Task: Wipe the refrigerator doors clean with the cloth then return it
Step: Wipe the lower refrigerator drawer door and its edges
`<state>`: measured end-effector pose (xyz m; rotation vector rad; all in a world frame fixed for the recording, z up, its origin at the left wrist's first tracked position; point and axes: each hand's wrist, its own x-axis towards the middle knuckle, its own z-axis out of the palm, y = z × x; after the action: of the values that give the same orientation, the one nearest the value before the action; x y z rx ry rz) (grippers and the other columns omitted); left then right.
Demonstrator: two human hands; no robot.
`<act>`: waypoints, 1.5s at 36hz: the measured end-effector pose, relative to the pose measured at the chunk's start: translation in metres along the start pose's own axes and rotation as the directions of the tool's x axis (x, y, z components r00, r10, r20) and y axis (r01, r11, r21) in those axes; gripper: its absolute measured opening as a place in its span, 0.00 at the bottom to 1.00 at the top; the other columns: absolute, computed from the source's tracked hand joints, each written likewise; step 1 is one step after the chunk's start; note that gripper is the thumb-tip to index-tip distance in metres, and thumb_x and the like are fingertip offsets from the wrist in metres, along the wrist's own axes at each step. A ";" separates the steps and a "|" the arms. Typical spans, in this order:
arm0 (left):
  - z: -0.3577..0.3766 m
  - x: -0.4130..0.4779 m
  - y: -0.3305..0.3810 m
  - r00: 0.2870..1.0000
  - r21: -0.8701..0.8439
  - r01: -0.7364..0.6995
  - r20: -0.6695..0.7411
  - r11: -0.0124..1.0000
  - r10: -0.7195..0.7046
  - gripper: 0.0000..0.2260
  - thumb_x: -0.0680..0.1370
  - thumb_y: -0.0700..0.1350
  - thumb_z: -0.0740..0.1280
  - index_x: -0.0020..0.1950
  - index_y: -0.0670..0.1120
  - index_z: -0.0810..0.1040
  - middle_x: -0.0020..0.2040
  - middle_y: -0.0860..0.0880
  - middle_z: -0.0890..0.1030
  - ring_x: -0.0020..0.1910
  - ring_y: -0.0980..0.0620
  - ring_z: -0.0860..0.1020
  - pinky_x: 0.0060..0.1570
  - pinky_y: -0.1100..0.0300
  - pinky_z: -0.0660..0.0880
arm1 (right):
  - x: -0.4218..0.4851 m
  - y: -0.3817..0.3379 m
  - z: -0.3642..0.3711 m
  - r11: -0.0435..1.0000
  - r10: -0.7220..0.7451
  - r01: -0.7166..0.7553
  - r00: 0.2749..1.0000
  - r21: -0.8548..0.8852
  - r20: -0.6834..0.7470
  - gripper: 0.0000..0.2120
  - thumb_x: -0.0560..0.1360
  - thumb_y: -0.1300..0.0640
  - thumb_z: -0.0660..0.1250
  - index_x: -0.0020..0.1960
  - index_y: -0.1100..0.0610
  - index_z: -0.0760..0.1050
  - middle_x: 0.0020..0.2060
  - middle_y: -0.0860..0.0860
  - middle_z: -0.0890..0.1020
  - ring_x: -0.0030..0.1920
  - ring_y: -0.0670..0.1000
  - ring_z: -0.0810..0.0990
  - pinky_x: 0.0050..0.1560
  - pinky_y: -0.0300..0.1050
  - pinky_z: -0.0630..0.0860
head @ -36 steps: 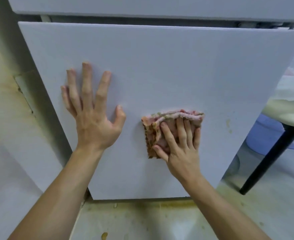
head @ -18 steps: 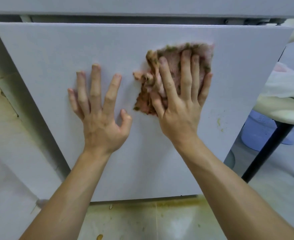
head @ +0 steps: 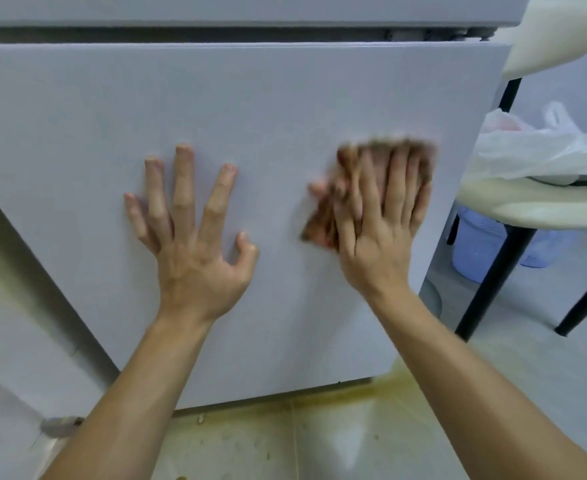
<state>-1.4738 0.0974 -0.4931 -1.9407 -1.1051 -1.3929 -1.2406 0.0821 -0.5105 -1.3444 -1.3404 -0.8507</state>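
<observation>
Mid-wipe on the lower fridge door (head: pixel 285 98), by my read. The right hand (head: pixel 378 233) lay flat w/ its 4 fingers (head: pixel 394 188) straight and close together, pressing the cloth (head: pixel 323 220) to the panel. No finger curled round it, so prob. only pressure held it there. The cloth sat under those fingers, bunched out past the index-finger side w/ a fringe showing above the fingertips. Hand & cloth were motion-blurred, so the thumb's part couldn't be told. The left hand (head: pixel 195 244) was spread on the door, apart from the cloth on its thumb side. Its fingers were straight & splayed, the thumb a bit bent, gripping nothing; prob. bracing. Risks:

1) The cloth could slip from under the flat palm & drop to the floor (head: pixel 319 445), stained yellow-brown below the wrists. It would pick up grime & smear it back on.
2) The door's edge lay just beyond the little-finger side of the right hand. A fast stroke that way could run off it toward the black table leg (head: pixel 492 271) & plastic bag (head: pixel 541 147).
3) The cloth looked brownish, so it might streak the panel.
4) If the left hand eased off, the wiping push might swing the door.
</observation>
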 end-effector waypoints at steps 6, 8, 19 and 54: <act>0.008 0.002 0.007 1.000 0.020 0.010 -0.030 1.000 -0.010 0.39 0.72 0.46 0.71 0.83 0.52 0.65 0.84 0.38 0.56 0.82 0.29 0.52 0.77 0.27 0.43 | 0.082 -0.003 -0.001 1.000 0.002 -0.007 0.977 -0.023 -0.214 0.27 0.87 0.43 0.56 0.81 0.55 0.65 0.80 0.64 0.63 0.82 0.63 0.58 0.82 0.64 0.49; 0.009 0.002 0.008 0.999 0.021 0.014 -0.034 1.000 -0.014 0.39 0.71 0.46 0.70 0.83 0.52 0.64 0.84 0.38 0.56 0.82 0.29 0.52 0.77 0.27 0.43 | 0.065 0.008 0.004 0.999 -0.043 0.036 0.974 -0.036 -0.223 0.26 0.87 0.45 0.58 0.82 0.54 0.64 0.80 0.63 0.64 0.82 0.62 0.59 0.82 0.62 0.49; 0.013 0.002 0.005 0.999 0.034 -0.005 -0.042 0.999 0.006 0.38 0.72 0.45 0.69 0.83 0.51 0.65 0.84 0.38 0.56 0.82 0.30 0.51 0.76 0.25 0.45 | -0.124 0.091 -0.001 0.997 -0.052 0.063 0.974 -0.041 0.222 0.29 0.88 0.42 0.48 0.86 0.45 0.44 0.85 0.53 0.41 0.85 0.59 0.40 0.83 0.63 0.40; -0.005 -0.004 -0.007 0.998 0.018 -0.039 0.043 0.999 0.038 0.36 0.74 0.46 0.72 0.83 0.50 0.66 0.84 0.37 0.59 0.82 0.31 0.53 0.77 0.28 0.46 | -0.101 0.011 0.026 0.992 0.110 -0.110 0.994 0.055 0.013 0.28 0.87 0.48 0.51 0.85 0.47 0.50 0.85 0.50 0.46 0.84 0.51 0.41 0.81 0.68 0.40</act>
<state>-1.4830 0.0959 -0.4951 -1.9767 -1.0910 -1.3219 -1.2473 0.0819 -0.6155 -1.3678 -1.2763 -0.7282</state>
